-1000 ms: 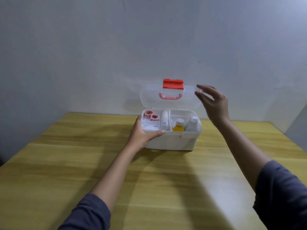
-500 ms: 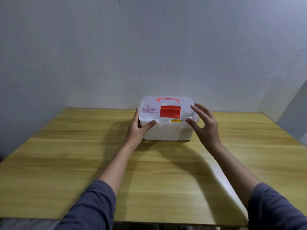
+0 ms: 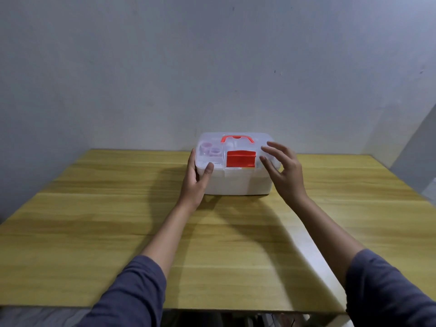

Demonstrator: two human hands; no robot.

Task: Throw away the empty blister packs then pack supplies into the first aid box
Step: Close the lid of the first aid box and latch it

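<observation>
The first aid box (image 3: 236, 168) sits on the counter (image 3: 118, 220) at about 12 o'clock from the person, near the back wall, with its clear lid (image 3: 236, 143) lying down over the packed supplies. At the box's 9 o'clock, the left hand (image 3: 195, 182) braces the near-left corner, fingers (image 3: 192, 159) wrapped up the side and the thumb resting on the lid's edge. In the middle, the red latch (image 3: 240, 158) appears tilted up, so it is probably not yet snapped. At the box's 3 o'clock, the right hand (image 3: 285, 172) hovers with its fingers (image 3: 271, 148) spread, holding nothing. Packing looks finished; closing is the step in hand, and the next move likely calls for pressing the latch down while the box is kept steady. No writing or brand can be read.
</observation>
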